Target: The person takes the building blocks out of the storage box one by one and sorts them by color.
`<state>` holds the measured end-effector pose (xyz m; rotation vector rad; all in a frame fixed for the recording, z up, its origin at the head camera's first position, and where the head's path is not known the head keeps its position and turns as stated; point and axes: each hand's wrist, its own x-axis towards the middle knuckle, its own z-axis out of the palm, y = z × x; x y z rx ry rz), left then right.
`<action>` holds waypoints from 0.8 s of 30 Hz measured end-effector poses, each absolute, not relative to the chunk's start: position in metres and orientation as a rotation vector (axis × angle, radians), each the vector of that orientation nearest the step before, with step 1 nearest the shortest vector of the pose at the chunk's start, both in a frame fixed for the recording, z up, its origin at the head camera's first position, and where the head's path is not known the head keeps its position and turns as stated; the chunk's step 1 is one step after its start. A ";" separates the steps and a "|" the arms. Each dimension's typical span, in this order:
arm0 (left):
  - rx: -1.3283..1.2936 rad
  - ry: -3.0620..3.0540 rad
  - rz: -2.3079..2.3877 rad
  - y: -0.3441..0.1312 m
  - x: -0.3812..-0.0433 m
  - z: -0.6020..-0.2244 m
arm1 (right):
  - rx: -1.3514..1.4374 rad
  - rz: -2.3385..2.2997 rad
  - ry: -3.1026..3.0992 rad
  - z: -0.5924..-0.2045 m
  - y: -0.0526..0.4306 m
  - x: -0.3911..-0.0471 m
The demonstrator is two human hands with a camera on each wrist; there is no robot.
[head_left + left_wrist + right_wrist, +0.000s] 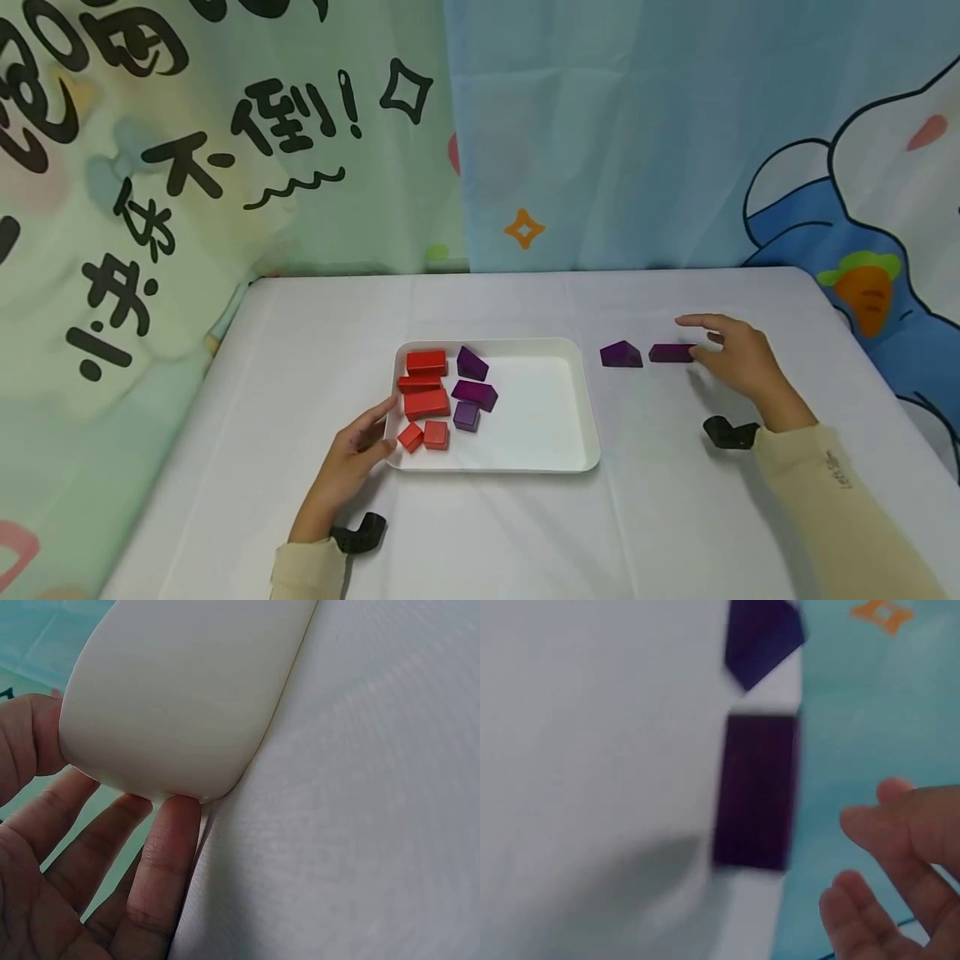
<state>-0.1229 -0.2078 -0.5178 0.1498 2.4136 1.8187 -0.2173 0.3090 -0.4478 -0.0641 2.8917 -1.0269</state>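
In the head view, my left hand (358, 450) holds the left side of a white tray (525, 450) near its front corner. The left wrist view shows the thumb at the rim and several fingertips (176, 814) against the tray's outer wall. On the right, my right hand (738, 358) hovers with forefinger stretched out and thumb close by a dark purple rectangular block (670, 353). A gap shows between fingers and block (756, 791) in the right wrist view. Left of that block lies a purple angular block (621, 355) on the tablecloth.
Several red blocks (427, 404) line the tray's left part. Beside them lie a purple wedge (472, 364), a longer purple block (475, 395) and a small purple cube (467, 417). A white cloth covers the table (510, 542); printed curtains (600, 133) hang behind it.
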 end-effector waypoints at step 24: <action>0.137 2.386 1.834 -0.208 -0.128 -0.520 | -0.621 -1.392 2.657 -0.454 0.134 -0.222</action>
